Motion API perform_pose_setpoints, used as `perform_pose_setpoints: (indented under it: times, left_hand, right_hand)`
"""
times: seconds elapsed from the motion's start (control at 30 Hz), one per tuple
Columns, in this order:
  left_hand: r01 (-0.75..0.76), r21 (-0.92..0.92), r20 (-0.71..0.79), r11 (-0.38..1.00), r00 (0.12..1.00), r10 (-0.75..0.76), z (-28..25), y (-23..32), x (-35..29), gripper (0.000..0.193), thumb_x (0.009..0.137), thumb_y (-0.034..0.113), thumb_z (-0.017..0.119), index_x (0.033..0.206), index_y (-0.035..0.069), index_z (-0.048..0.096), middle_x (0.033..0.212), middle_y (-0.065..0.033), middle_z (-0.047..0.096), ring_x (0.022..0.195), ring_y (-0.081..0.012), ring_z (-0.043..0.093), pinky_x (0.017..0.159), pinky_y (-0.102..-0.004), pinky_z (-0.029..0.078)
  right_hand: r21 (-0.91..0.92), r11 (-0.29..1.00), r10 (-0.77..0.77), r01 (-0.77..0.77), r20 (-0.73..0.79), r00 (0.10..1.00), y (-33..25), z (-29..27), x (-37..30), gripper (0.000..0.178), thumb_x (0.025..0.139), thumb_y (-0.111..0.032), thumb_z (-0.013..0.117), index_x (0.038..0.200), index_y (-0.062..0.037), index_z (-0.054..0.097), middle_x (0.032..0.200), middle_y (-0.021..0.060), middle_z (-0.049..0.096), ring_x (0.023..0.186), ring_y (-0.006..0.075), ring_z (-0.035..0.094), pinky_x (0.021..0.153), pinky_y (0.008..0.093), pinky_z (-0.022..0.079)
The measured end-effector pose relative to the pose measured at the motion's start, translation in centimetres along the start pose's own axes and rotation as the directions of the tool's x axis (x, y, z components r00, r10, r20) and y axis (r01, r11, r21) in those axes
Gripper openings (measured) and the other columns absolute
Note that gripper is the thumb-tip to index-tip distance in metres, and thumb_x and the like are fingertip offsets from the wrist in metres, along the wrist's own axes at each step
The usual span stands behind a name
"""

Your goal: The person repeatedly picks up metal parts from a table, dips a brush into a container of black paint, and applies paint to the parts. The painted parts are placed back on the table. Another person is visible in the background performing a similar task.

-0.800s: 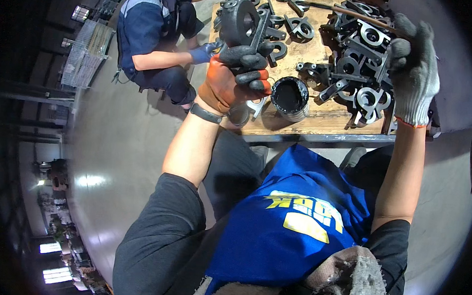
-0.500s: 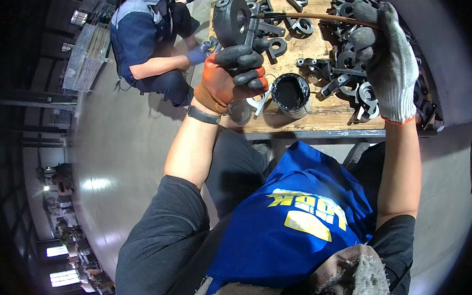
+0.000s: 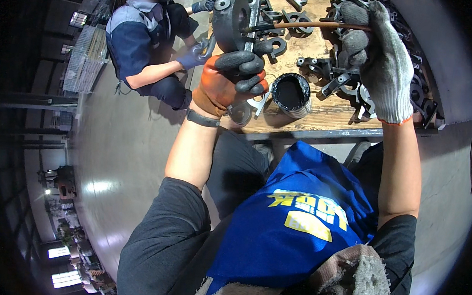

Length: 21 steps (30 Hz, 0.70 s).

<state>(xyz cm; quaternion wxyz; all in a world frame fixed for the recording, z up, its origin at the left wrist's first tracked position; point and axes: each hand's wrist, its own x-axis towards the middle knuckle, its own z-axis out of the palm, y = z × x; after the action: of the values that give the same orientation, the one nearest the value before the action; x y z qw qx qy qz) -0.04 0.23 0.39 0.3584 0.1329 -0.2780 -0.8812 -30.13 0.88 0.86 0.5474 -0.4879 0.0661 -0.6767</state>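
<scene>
Over bench's left edge | bracket held up, clamped in fingers of left hand | brush gripped by fingers of right hand, tip at bracket's opening | bracket best kept steady, brush pressed lightly

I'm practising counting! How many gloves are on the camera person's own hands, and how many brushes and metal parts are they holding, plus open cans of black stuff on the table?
Orange-and-black glove: 1
Grey-white glove: 1
Brush: 1
Held metal part: 1
Open can: 1
Total: 5
</scene>
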Motion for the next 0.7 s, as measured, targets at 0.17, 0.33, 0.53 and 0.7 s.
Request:
perform_pose_setpoints:
  times: [0.17,0.33,0.53,0.7]
  left_hand:
    - [-0.011,0.030,-0.039,0.999,0.999,0.012,0.2,0.0,0.0,0.047,0.094,0.023,0.049,0.129,-0.009,0.049,0.074,0.0005,0.050,0.052,-0.0132,0.045,0.066,-0.0357,0.042]
    - [-0.015,0.039,-0.039,0.999,0.999,0.017,-0.1,0.1,-0.3,0.046,0.094,0.023,0.049,0.126,-0.009,0.051,0.074,0.0004,0.049,0.052,-0.0129,0.044,0.066,-0.0355,0.042]
    - [0.001,0.050,-0.081,0.999,0.997,0.003,-0.1,0.3,-0.2,0.029,0.093,0.025,0.052,0.101,-0.003,0.058,0.073,0.0001,0.048,0.052,-0.0140,0.045,0.066,-0.0356,0.042]
    - [-0.015,0.011,-0.075,1.000,0.997,0.015,-0.3,0.2,-0.5,0.026,0.093,0.026,0.053,0.091,0.001,0.057,0.074,-0.0001,0.048,0.052,-0.0150,0.045,0.067,-0.0356,0.042]
  right_hand:
    - [-0.013,1.000,-0.011,0.011,0.004,1.000,0.0,-0.1,-0.2,0.036,0.100,-0.013,0.048,0.134,-0.0030,0.053,0.123,0.0068,0.063,0.106,0.0116,0.061,0.092,0.0220,0.048]
    - [0.046,0.994,0.094,-0.094,0.012,0.996,-1.6,-0.1,0.2,0.035,0.101,-0.015,0.049,0.133,-0.0031,0.054,0.121,0.0059,0.064,0.105,0.0100,0.062,0.092,0.0211,0.048]
    - [-0.858,0.506,-0.339,0.087,-0.105,0.935,2.1,-4.3,0.5,0.040,0.099,-0.008,0.048,0.139,-0.0031,0.048,0.129,0.0095,0.060,0.117,0.0134,0.057,0.096,0.0224,0.047]
    - [-0.973,0.129,-0.302,0.192,0.146,0.942,2.2,-3.8,0.2,0.044,0.094,0.001,0.049,0.137,-0.0018,0.049,0.126,0.0101,0.062,0.115,0.0169,0.059,0.097,0.0247,0.047]
